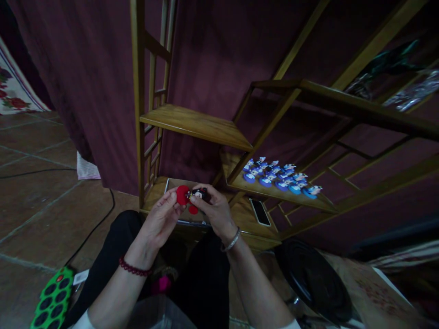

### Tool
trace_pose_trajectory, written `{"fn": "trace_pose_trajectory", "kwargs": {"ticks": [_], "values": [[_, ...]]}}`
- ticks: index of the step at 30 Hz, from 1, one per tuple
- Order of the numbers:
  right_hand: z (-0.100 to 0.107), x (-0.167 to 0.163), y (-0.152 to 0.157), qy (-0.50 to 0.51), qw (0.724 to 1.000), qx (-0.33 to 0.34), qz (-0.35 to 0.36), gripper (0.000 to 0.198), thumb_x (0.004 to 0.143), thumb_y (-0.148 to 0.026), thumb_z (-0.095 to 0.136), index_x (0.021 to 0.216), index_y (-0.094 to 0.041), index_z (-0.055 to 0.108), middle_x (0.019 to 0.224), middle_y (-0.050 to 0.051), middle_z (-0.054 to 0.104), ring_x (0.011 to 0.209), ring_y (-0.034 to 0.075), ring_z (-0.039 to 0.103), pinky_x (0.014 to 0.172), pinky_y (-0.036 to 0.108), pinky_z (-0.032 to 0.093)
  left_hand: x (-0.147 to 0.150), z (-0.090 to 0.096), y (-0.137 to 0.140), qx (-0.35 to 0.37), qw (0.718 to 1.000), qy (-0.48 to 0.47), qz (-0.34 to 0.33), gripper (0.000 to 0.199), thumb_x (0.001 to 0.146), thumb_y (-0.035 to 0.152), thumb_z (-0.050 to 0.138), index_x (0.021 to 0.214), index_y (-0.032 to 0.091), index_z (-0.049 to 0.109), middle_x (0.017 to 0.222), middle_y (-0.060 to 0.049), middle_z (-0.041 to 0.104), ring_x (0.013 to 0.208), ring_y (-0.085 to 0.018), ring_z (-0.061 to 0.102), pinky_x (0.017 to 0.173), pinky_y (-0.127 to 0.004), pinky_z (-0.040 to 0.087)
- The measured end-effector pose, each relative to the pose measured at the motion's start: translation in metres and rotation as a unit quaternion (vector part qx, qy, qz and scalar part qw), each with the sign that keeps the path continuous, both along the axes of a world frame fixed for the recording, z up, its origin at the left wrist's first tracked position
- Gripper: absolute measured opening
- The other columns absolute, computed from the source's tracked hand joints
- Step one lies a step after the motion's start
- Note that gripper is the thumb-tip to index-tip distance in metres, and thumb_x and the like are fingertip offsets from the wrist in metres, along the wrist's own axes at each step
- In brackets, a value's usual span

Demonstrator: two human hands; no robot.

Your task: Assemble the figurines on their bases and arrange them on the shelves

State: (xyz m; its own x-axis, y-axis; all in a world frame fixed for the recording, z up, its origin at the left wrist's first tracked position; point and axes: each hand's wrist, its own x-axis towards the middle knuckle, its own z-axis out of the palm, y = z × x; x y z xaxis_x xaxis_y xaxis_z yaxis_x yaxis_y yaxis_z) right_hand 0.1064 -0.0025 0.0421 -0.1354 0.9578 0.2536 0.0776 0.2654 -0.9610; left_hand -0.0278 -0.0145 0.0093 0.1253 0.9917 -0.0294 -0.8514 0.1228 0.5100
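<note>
Between the fingers of my left hand (pixel 163 214) is a round red base (pixel 183 195). My right hand (pixel 216 212) pinches a small black-haired figurine (pixel 199 194) with a pale face, close against that red disc. Whether figurine and base are joined, I cannot tell. Just below them a second red disc (pixel 193 209) shows over a shallow open box (pixel 171 183), which sits on the lowest wooden shelf. My hands hide much of the box's inside.
Several blue and purple figurines (pixel 274 176) stand in rows on a shelf to the right. A phone (pixel 259 212) lies on the lower shelf. The wooden frame (pixel 138 100) rises at the left. A green power strip (pixel 53 297) and its cable lie on the floor, lower left.
</note>
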Motion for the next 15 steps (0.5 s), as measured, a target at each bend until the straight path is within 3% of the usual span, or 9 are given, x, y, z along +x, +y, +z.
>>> {"fn": "trace_pose_trajectory", "kwargs": {"ticks": [15], "values": [[0.0046, 0.0082, -0.0023, -0.074, 0.995, 0.061, -0.019, 0.020, 0.069, -0.028, 0.065, 0.086, -0.019, 0.060, 0.076, -0.001, 0.059, 0.069, 0.012, 0.053, 0.064, 0.023, 0.043, 0.0075, -0.0002, 0.0011, 0.019, 0.999, 0.043, 0.025, 0.020, 0.068, 0.022, 0.071, 0.086, 0.014, 0.068, 0.089, -0.003, 0.067, 0.077, -0.009, 0.060, 0.070, -0.016, 0.047]]}}
